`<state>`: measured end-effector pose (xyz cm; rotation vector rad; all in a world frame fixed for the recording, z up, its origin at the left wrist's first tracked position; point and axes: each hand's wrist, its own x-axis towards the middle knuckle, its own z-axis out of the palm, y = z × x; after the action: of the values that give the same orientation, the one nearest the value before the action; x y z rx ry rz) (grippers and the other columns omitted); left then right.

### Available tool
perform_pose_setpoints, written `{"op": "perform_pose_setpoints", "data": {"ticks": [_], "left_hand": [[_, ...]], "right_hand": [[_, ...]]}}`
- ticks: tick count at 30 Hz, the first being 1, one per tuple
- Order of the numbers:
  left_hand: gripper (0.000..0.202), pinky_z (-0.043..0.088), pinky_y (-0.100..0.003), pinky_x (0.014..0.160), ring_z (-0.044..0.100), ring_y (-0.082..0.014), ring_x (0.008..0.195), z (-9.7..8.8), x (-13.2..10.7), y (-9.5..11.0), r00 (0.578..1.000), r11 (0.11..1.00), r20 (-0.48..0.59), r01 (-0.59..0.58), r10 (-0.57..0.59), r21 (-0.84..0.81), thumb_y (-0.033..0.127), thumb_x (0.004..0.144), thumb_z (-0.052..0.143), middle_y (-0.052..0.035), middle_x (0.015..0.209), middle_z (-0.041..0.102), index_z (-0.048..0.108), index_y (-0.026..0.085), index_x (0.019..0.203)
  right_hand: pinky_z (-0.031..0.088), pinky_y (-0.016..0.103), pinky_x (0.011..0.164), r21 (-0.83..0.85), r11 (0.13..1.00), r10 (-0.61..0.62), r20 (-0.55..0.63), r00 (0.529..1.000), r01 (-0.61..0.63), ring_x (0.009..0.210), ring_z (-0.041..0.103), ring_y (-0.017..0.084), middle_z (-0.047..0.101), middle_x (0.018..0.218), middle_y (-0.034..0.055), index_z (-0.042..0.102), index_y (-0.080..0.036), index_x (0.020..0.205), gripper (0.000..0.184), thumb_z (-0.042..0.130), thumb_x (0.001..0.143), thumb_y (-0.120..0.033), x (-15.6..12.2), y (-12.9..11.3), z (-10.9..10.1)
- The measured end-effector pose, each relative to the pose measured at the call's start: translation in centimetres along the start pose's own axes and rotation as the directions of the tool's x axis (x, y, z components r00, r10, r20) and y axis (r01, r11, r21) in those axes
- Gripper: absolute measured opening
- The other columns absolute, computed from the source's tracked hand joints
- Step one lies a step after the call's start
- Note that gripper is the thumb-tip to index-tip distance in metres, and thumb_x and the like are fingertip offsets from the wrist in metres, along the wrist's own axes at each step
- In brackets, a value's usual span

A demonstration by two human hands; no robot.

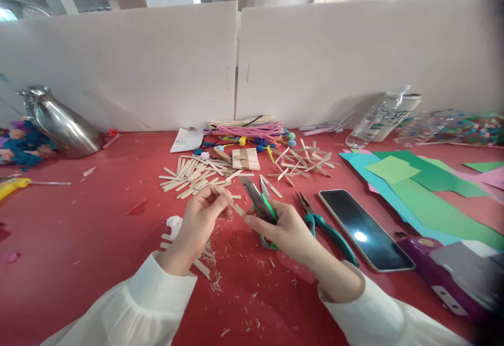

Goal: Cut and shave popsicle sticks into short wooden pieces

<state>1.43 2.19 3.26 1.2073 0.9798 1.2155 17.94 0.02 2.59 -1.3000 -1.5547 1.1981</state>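
While your left hand [202,212] pinches a thin wooden stick [237,209] above the red table [118,204], and your right hand [289,233] grips a cutter [258,199] with its thumb near the stick's close end, a slip could nick your left fingertips or split the wood, since only your fingers seem to brace it. Dark lettering [402,115] shows by the white container [413,105] behind the clear bottle [362,126], too distorted to read surely, so no brand can be told.

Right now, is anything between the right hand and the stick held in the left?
Nothing visible. The stick runs from the left hand to near the right hand, which holds a knife; the pile of sticks lies farther back.
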Motion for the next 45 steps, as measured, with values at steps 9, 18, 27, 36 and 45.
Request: {"op": "perform_pose_setpoints", "data": {"ticks": [9, 18, 27, 36, 45], "left_hand": [[0.015, 0.042, -0.022, 0.055, 0.052, -0.0083, 0.049, -0.1, -0.3, 0.2, 0.963, 0.96, 0.19, 0.142, -0.19, 0.242, 0.028, 0.071, 0.061, 0.0035, 0.056, 0.056, 0.052, 0.017, 0.069], [0.02, 0.043, -0.022, 0.057, 0.052, -0.01, 0.054, -0.6, 0.1, -0.3, 0.996, 0.926, 0.089, -0.011, -0.024, 0.378, 0.035, 0.077, 0.055, 0.0019, 0.059, 0.057, 0.062, 0.017, 0.077], [0.022, 0.049, -0.022, 0.057, 0.058, -0.0106, 0.059, -1.0, 0.5, -0.4, 0.986, 0.948, -0.122, -0.071, 0.113, 0.31, 0.036, 0.077, 0.058, -0.0037, 0.074, 0.067, 0.065, 0.015, 0.081], [0.018, 0.05, -0.021, 0.056, 0.06, -0.0109, 0.06, -0.9, 0.5, -0.4, 0.98, 0.939, -0.13, -0.098, 0.148, 0.33, 0.032, 0.077, 0.059, -0.0037, 0.074, 0.068, 0.067, 0.016, 0.077], [0.018, 0.048, -0.023, 0.064, 0.061, -0.0131, 0.065, -1.3, 0.3, -0.8, 0.953, 0.838, -0.106, -0.192, 0.283, 0.511, 0.032, 0.08, 0.055, -0.0024, 0.072, 0.068, 0.066, 0.018, 0.076]], "right_hand": [[0.03, 0.021, 0.038, 0.049, 0.999, 0.03, -0.284, 0.958, -0.016, 0.037, 0.033, 0.008, 0.037, 0.041, -0.0091, 0.052, -0.018, 0.071, 0.028, 0.055, 0.07, -0.046, 0.5, 0.0, -0.9], [0.037, 0.022, 0.044, -0.151, 0.972, -0.213, -0.24, 0.947, 0.18, 0.043, 0.042, 0.01, 0.042, 0.056, -0.0074, 0.044, -0.02, 0.099, 0.025, 0.046, 0.084, -0.039, -0.2, 0.4, -0.3], [0.041, 0.025, 0.05, -0.441, 0.862, -0.292, -0.025, 0.956, 0.251, 0.044, 0.049, 0.014, 0.052, 0.055, -0.0028, 0.047, -0.016, 0.107, 0.026, 0.037, 0.088, -0.029, -1.0, 0.0, 0.1], [0.039, 0.024, 0.045, -0.498, 0.827, -0.325, -0.046, 0.945, 0.26, 0.042, 0.048, 0.013, 0.055, 0.056, -0.0013, 0.052, -0.017, 0.104, 0.025, 0.038, 0.087, -0.029, -1.2, -0.2, 0.3], [0.038, 0.024, 0.045, -0.526, 0.81, -0.337, -0.053, 0.94, 0.26, 0.044, 0.049, 0.014, 0.056, 0.058, 0.0002, 0.052, -0.016, 0.107, 0.028, 0.036, 0.087, -0.029, -1.5, -0.5, 0.6]]}}
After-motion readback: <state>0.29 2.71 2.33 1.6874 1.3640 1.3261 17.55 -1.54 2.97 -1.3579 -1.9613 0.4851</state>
